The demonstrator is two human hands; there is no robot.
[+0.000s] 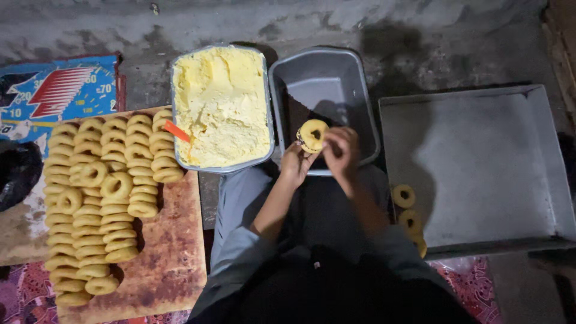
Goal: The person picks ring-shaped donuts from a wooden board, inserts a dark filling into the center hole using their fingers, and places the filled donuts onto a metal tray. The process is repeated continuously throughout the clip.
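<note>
My left hand (296, 163) and my right hand (340, 151) together hold a yellow dough ring (312, 135) over the front rim of a grey rectangular tub (354, 78). The ring has a dark centre. Dark filling shows at the bottom of that tub near my hands. To the left stands a metal tray (266, 78) heaped with pale yellow dough (221, 105), with an orange scraper (177, 131) stuck at its left edge.
A wooden board (171, 252) at the left carries several rows of shaped dough rings (99, 198). A large flat metal tray (480, 168) at the right holds three rings (409, 217) along its near left edge. A dark bag (17, 171) lies far left.
</note>
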